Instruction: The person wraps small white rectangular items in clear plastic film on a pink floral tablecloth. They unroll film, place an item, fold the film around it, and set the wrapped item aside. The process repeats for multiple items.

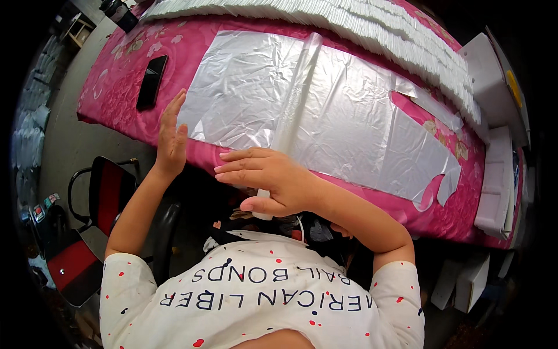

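Note:
A thin, shiny translucent plastic sheet [349, 110] lies spread on the table, its right end cut with curved openings and straps. Across its middle runs a pale tube [299, 87], which may be a rod or rolled plastic. At the sheet's left near corner, my left hand [172, 136] is raised with its fingers stretched and nothing in it. My right hand [270, 177] hovers by the table's near edge, fingers extended and thumb apart, holding nothing visible. It covers the tube's near part; below the palm shows a white end piece [263, 200]. Whether the hand touches it I cannot tell.
A pink flowered cloth covers the table [116, 87]. On it lie a black phone [152, 82] and a dark cup [119, 14]. Long rows of folded white plastic [349, 26] line the back. White foam boxes [494, 186] border the right; red-and-black chairs [113, 195] stand left.

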Tool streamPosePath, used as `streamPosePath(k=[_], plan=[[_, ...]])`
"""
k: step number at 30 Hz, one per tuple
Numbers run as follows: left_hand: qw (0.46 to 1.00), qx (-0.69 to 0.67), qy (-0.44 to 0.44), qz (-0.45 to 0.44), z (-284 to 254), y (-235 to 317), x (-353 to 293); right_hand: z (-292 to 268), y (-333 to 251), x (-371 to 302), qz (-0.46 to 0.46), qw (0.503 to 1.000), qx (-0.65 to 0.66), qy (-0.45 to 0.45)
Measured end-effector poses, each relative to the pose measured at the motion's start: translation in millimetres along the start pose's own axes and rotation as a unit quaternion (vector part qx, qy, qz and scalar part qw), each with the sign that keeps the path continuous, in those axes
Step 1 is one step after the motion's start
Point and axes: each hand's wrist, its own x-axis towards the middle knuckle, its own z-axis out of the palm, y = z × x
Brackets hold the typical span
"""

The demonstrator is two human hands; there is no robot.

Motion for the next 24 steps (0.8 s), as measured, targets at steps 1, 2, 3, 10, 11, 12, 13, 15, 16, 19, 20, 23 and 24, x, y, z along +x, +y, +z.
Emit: streamPosePath(k=[1,2,3,10,11,12,13,15,16,19,20,23,24], plan=[[1.000,0.016,0.000,-0.019,-12.1,-5.9,-14.6,-3.2,0.4,1.4,-0.020,0.999,0.013,0.023],[0.998,0.052,-0.016,-0.011,-23.2,-6.8,-28.3,-11.4,4.4,-0.5,-0.002,0.999,-0.012,0.039],[0.996,0.088,-0.031,-0.006,-33.2,-6.2,-42.6,-18.7,16.3,-2.8,-0.003,0.996,-0.077,0.051],[0.955,0.144,-0.243,0.089,-15.5,0.7,-66.3,-1.5,65.6,30.7,0.041,0.946,-0.302,-0.112],[0.956,0.141,-0.239,0.096,-11.4,2.3,-62.2,4.4,71.4,41.4,0.026,0.941,-0.314,-0.120],[0.956,0.140,-0.236,0.102,-9.6,1.6,-60.2,8.9,76.6,50.9,0.032,0.938,-0.315,-0.141],[0.957,0.138,-0.233,0.108,-9.3,0.6,-59.1,11.7,80.7,57.5,0.037,0.930,-0.331,-0.154],[0.958,0.139,-0.229,0.105,-11.9,-1.9,-59.2,17.5,88.0,66.1,0.047,0.913,-0.361,-0.185],[0.958,0.138,-0.227,0.104,-12.9,-2.8,-58.9,19.1,91.1,62.5,0.039,0.917,-0.365,-0.157],[0.965,0.117,-0.212,0.097,-14.0,-2.0,-63.0,17.0,92.7,42.7,0.026,0.927,-0.361,-0.100],[0.966,0.109,-0.208,0.103,-13.4,-2.5,-63.6,14.9,88.3,37.8,0.035,0.931,-0.350,-0.092],[0.968,0.093,-0.201,0.120,-8.4,-1.0,-61.4,1.7,76.8,24.4,0.049,0.934,-0.346,-0.077],[0.968,0.092,-0.200,0.121,-6.0,0.5,-59.0,-4.7,72.7,18.0,0.051,0.933,-0.348,-0.071]])
